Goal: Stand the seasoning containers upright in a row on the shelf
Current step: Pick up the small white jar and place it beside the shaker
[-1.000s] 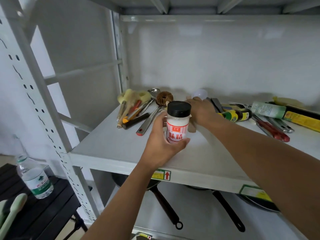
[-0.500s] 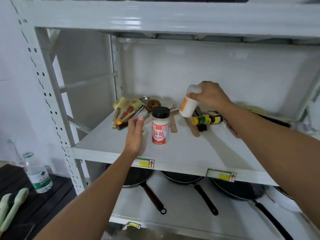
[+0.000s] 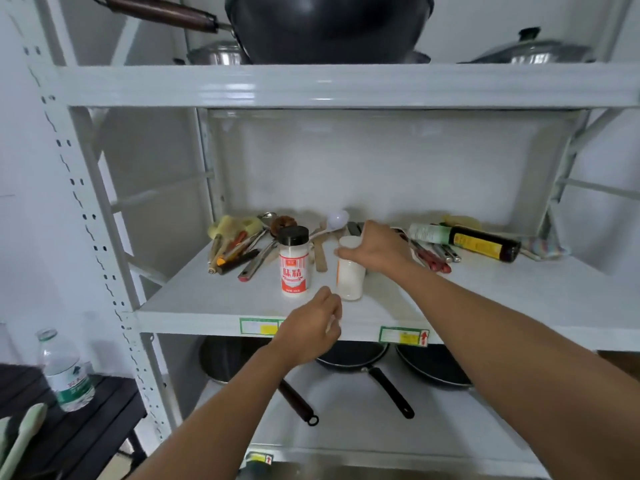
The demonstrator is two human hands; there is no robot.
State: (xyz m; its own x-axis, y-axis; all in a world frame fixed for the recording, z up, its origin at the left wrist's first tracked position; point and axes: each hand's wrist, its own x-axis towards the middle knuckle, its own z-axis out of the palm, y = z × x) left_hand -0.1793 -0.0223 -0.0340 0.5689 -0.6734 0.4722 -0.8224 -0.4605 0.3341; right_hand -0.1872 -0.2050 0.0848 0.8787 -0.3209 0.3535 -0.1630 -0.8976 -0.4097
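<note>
A seasoning jar with a black cap and red label (image 3: 293, 261) stands upright near the front of the middle shelf (image 3: 214, 299). Just to its right, a white jar with an orange label edge (image 3: 350, 275) stands upright, and my right hand (image 3: 375, 249) grips its top from above. My left hand (image 3: 310, 329) hovers at the shelf's front edge below both jars, fingers loosely curled, holding nothing. A dark sauce bottle with a yellow label (image 3: 481, 243) and a green-and-white bottle (image 3: 429, 233) lie on their sides at the back right.
A heap of utensils (image 3: 239, 244) lies at the back left, more tools (image 3: 433, 258) behind my right hand. Pans (image 3: 360, 362) sit on the shelf below, a wok (image 3: 329, 26) and lidded pots above. A water bottle (image 3: 65, 370) stands on a dark table at the left.
My right hand carried the white jar from the back down to the shelf beside the black-capped jar. My left hand let go of the black-capped jar and drew back to the shelf's edge.
</note>
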